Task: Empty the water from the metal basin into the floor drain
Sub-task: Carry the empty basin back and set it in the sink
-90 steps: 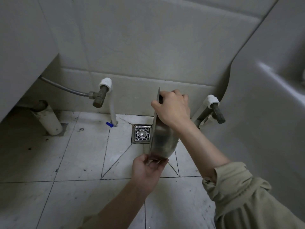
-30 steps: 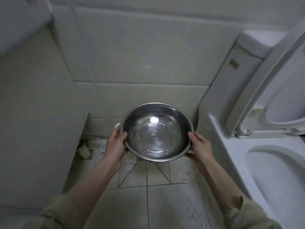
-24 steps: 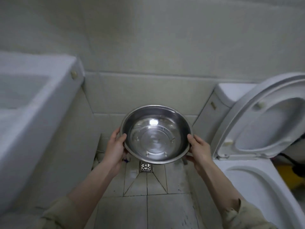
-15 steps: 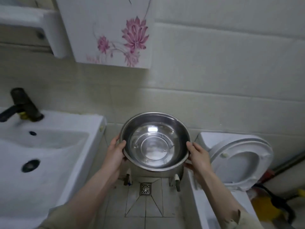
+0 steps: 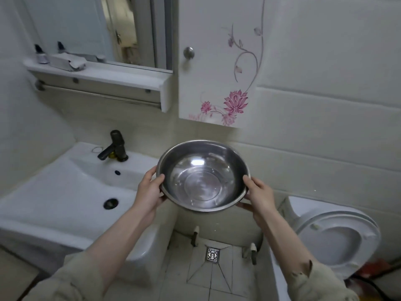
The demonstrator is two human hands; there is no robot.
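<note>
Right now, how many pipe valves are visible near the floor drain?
2. The left valve stands just left of the floor drain; the right valve sits right of it, beside the toilet. Others may be hidden under the sink.

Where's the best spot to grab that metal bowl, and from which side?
By the rim, at opposite sides, coming from left and right. The metal basin is round, wide and handle-less; the left hand and right hand hold it so.
</note>
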